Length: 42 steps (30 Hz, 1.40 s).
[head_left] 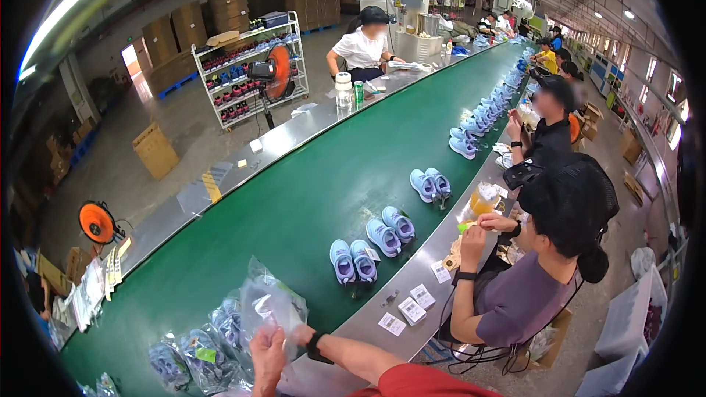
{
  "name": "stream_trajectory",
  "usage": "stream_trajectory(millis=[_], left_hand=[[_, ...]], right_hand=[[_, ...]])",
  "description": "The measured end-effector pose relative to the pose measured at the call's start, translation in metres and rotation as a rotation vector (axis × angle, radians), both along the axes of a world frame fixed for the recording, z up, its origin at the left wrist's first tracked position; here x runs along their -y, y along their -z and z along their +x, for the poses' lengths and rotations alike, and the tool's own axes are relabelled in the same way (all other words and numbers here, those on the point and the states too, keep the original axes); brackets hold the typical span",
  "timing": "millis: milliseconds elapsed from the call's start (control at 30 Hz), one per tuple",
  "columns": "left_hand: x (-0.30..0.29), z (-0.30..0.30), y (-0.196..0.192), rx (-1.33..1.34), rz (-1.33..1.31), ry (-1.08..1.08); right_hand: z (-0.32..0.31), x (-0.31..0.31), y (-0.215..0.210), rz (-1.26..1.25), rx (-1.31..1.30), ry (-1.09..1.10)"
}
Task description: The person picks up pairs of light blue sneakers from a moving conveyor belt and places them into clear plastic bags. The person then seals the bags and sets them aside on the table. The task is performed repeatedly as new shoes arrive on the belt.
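Note:
My left hand (268,351) is closed, its fingers pinching the edge of a clear plastic bag (271,295). Beside it, my right hand (300,335), below a black wristband, is also closed on the bag; its fingertips are partly hidden. The bag stands up above both hands, over the near edge of the green conveyor belt (294,198). Left of my hands, several light-blue sneakers in clear bags (197,353) lie on the belt. Unbagged light-blue sneakers (354,261) stand in pairs farther along, the nearest just right of the bag.
At right, a seated co-worker (515,279) handles a small green item beside white label stacks (412,310) on the metal ledge. Another person (364,48) sits across the belt near a jar (343,90) and green can (358,93). Orange fans (97,222) and a shoe rack (254,66) stand left.

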<state>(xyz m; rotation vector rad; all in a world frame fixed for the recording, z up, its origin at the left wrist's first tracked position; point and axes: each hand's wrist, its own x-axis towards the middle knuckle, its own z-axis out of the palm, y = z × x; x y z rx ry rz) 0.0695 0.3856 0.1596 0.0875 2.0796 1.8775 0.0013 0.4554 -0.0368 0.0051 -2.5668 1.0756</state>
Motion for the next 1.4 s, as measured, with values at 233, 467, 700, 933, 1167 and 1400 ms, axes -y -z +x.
stream_trajectory(millis=[233, 467, 700, 933, 1167, 1400], left_hand=[[0.041, -0.001, 0.043, 0.029, 0.043, -0.131], [0.004, 0.01, 0.064, 0.168, 0.273, -0.125], [0.028, 0.009, 0.006, 0.112, 0.345, -0.204], [0.052, 0.014, 0.032, -0.035, 0.226, -0.303], [-0.017, 0.07, -0.015, 0.2, -0.118, 0.503], [0.011, 0.061, -0.028, 0.18, -0.226, 0.297]], right_hand=[[0.136, -0.043, -0.004, -0.079, 0.701, -0.295], [0.131, -0.072, -0.109, -0.883, 0.542, -0.346], [0.14, -0.1, -0.126, -0.357, 0.347, -0.179], [0.136, -0.095, -0.171, 0.238, -0.092, 0.029], [0.138, -0.07, -0.126, 0.174, 0.223, -0.405], [0.114, -0.083, -0.125, -0.013, 0.317, -0.523]])
